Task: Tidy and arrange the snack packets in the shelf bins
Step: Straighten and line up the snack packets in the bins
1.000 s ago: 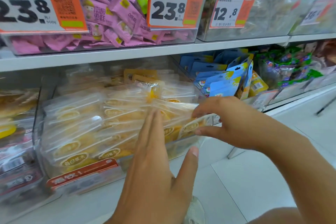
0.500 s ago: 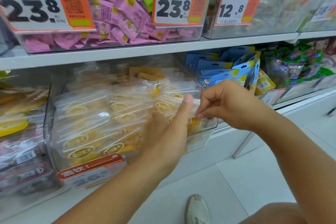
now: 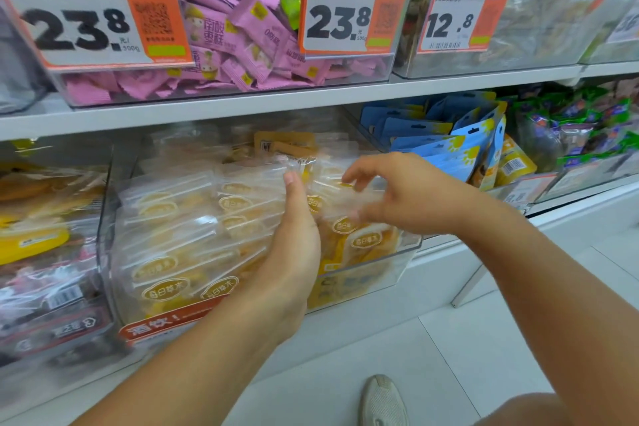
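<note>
Left hand (image 3: pixel 294 252) flat against yellow packets (image 3: pixel 179 239) in clear bin (image 3: pixel 373 277); right hand (image 3: pixel 401 197) hovering, fingers curled.

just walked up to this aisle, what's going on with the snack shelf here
A person is straightening the yellow snack packets in a clear bin on the lower shelf. The left hand lies flat against the stacked packets, fingers straight. The right hand hovers over the bin's right side with fingers curled; blur hides whether it pinches a packet. The left rows look neat, while those under the right hand lie looser. Pink packets fill the bin above.
</note>
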A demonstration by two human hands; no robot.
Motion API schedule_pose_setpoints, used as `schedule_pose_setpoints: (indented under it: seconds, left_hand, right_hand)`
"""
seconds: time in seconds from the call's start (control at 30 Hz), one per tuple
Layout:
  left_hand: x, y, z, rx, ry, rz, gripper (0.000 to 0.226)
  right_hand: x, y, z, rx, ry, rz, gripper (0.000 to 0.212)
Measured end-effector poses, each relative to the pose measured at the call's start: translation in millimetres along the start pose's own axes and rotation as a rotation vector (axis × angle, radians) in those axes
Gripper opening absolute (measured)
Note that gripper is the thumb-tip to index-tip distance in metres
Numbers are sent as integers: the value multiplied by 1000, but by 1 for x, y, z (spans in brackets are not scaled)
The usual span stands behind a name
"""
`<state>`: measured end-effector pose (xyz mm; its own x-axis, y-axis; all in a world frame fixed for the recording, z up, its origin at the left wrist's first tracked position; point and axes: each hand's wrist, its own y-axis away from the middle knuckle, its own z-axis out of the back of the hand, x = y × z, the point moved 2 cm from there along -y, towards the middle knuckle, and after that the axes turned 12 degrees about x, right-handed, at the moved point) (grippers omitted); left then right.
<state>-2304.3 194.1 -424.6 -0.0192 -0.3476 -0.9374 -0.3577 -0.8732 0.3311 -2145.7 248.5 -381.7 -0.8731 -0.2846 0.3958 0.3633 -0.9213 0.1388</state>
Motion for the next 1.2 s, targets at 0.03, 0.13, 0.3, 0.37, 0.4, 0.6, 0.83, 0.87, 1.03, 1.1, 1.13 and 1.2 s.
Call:
schedule_pose_setpoints:
  seconds: [0.03, 0.13, 0.3, 0.37, 0.4, 0.6, 0.83, 0.87, 1.03, 1.1, 1.13, 1.2]
  left_hand:
    - [0, 3, -1, -13, 1, -22, 111]
    - [4, 13, -5, -52, -162, -104, 86]
    - [-2, 29, 16, -127, -807, -453, 55]
    - [-9, 26, 27, -232, -1295, -527, 57]
    - [-13, 22, 31, -252, -1432, -502, 60]
    - [-22, 3, 45, -196, -1577, -341, 80]
    - [-43, -16, 54, -280, -1337, -373, 22]
    - [-43, -19, 55, -273, -1307, -362, 17]
    - [-41, -29, 55, -237, -1190, -370, 31]
    - [-42, -27, 56, -244, -1175, -417, 39]
    - [-42, -26, 56, -254, -1171, -438, 40]
    - [-41, -25, 59, -267, -1195, -427, 39]
  right_hand:
    - [-2, -2, 2, 59, 54, -17, 34]
    - [-2, -6, 5, 38, 151, -38, 22]
    - [4, -6, -6, 173, 127, 26, 17]
    - [6, -7, -4, 163, 206, 35, 17]
    - [7, -6, 1, 137, 268, 20, 12]
    - [14, 1, 17, 136, 500, 1, 8]
    - [1, -9, 15, 320, 335, -33, 23]
    - [3, -5, 21, 346, 269, -45, 13]
    - [14, -19, 26, 20, 57, 10, 31]
    - [23, -35, 5, 97, 182, -13, 34]
    - [25, -41, -3, 128, 197, -12, 36]
    - [26, -50, -8, 148, 214, -30, 45]
